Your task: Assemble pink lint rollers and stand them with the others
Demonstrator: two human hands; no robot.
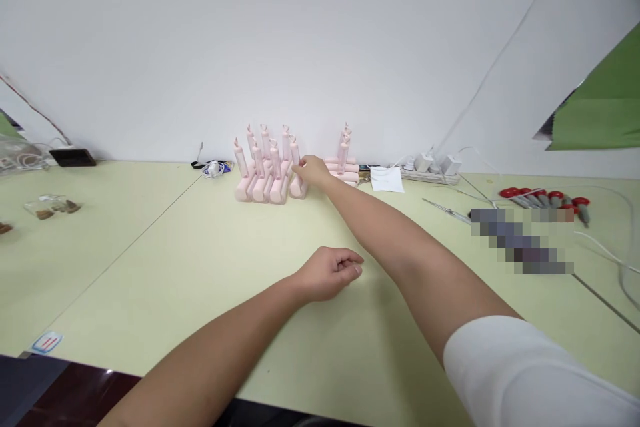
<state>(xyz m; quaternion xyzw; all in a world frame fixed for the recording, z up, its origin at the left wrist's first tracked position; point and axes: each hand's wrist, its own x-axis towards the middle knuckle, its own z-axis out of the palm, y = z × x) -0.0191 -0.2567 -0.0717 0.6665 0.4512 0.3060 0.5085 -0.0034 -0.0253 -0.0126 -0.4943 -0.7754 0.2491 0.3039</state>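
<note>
My right hand (313,172) reaches to the right end of a group of pink items. Its fingers close around the lower part of a translucent pink tube (295,149) with a small loop on top, standing on a rounded pink block (299,188). The fingertips partly hide where tube and block meet. Several like pairs stand to the left, among them a front pink block (277,192) with its upright tube (276,161). Nearer to me, my left hand (327,273) rests over the table, fingers loosely curled, thumb a little apart, nothing visible in it.
Behind my right hand lie stacked pink blocks (345,168) with upright tubes on them. A white paper (387,179) and a power strip (430,177) with chargers are along the wall. Red-and-grey tools (545,197) lie right, glass pieces (53,205) left.
</note>
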